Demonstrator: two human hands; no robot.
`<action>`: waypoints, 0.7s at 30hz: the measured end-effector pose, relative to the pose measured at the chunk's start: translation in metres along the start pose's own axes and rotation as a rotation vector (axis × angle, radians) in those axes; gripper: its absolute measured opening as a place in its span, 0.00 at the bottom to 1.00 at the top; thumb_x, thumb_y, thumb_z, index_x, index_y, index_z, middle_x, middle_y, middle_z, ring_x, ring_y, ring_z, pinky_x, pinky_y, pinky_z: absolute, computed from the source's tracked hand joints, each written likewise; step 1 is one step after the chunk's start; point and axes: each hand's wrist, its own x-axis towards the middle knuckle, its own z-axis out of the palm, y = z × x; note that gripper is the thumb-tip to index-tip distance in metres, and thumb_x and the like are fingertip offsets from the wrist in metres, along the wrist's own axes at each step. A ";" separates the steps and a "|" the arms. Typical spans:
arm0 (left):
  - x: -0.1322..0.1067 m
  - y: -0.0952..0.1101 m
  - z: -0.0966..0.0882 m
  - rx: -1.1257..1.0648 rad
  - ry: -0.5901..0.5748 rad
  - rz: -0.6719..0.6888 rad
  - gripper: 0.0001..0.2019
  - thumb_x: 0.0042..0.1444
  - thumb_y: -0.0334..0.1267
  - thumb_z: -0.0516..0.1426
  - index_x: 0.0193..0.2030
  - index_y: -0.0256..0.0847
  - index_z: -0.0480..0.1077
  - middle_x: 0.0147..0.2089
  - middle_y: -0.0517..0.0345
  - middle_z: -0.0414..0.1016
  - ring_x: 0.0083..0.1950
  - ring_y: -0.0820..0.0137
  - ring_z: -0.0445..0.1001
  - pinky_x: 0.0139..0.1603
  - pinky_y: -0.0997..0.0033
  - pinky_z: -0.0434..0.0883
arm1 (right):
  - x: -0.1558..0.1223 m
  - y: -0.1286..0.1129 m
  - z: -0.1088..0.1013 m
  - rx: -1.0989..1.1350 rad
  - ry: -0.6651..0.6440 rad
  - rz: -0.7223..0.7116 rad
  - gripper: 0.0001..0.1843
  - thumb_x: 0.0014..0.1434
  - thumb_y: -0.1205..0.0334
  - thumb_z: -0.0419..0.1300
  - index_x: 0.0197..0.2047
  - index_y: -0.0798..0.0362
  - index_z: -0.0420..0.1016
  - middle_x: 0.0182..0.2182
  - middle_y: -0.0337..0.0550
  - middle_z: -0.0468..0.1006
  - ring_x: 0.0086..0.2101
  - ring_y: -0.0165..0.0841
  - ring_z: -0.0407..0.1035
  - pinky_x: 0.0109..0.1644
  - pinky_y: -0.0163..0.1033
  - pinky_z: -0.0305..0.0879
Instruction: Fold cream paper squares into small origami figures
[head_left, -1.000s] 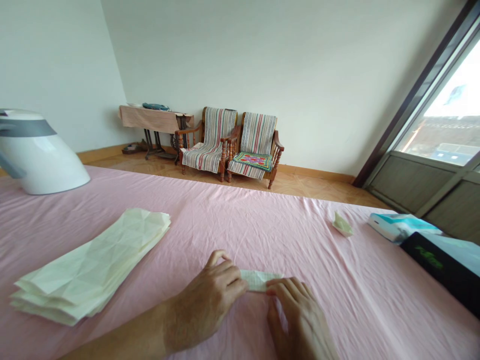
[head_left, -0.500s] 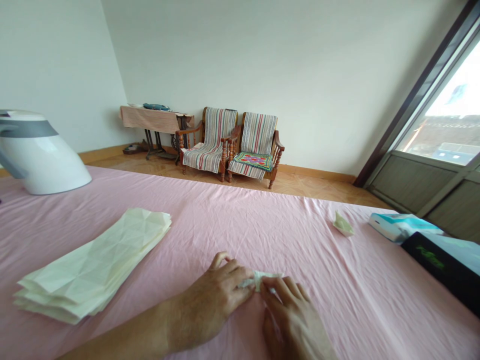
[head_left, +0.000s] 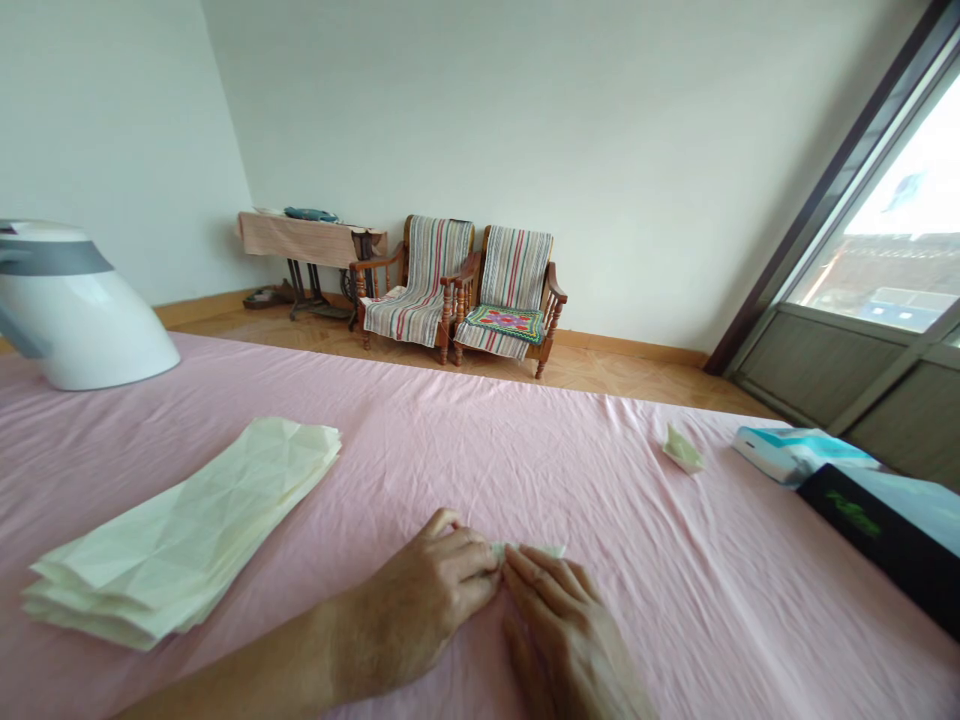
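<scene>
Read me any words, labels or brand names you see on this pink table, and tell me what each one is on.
Black box at the right edge: green lettering on its top, too blurred to read.
Teal and white box beside it: no print clear enough to read.
Stack of cream paper, small folded paper under the left hand and right hand, white appliance: no text visible.

Bare pink worktop (head_left: 480,450) lies open ahead of the hands. On the left the stack of cream paper (head_left: 187,530) blocks the way, with the white appliance (head_left: 75,310) beyond it. On the right stand a folded paper piece (head_left: 682,450), a tissue pack (head_left: 795,452) and a black box (head_left: 885,545).
</scene>
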 end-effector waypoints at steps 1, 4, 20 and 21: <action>0.000 0.000 -0.001 -0.007 0.009 0.002 0.07 0.64 0.27 0.50 0.40 0.38 0.69 0.41 0.54 0.74 0.43 0.65 0.69 0.49 0.61 0.58 | -0.001 0.000 0.001 -0.046 0.008 -0.022 0.20 0.56 0.73 0.53 0.51 0.58 0.72 0.47 0.45 0.78 0.45 0.38 0.72 0.47 0.41 0.67; -0.001 -0.002 -0.002 -0.025 0.036 0.016 0.08 0.63 0.27 0.50 0.38 0.38 0.69 0.39 0.55 0.75 0.40 0.66 0.69 0.46 0.62 0.59 | -0.004 -0.001 0.002 -0.182 0.004 -0.037 0.16 0.58 0.69 0.53 0.47 0.59 0.75 0.45 0.46 0.80 0.44 0.41 0.74 0.44 0.43 0.68; -0.003 -0.004 0.000 -0.097 0.291 -0.179 0.10 0.57 0.21 0.48 0.31 0.37 0.66 0.32 0.56 0.68 0.36 0.66 0.64 0.40 0.65 0.60 | -0.006 0.011 -0.005 -0.137 0.009 0.342 0.17 0.58 0.61 0.57 0.51 0.54 0.65 0.47 0.52 0.75 0.44 0.45 0.71 0.42 0.48 0.65; -0.003 -0.003 -0.001 -0.110 0.309 -0.196 0.10 0.56 0.21 0.48 0.33 0.37 0.66 0.34 0.55 0.68 0.38 0.65 0.64 0.41 0.64 0.61 | -0.006 0.011 -0.003 -0.130 0.016 0.356 0.20 0.58 0.61 0.57 0.54 0.54 0.63 0.47 0.53 0.74 0.45 0.45 0.70 0.43 0.49 0.65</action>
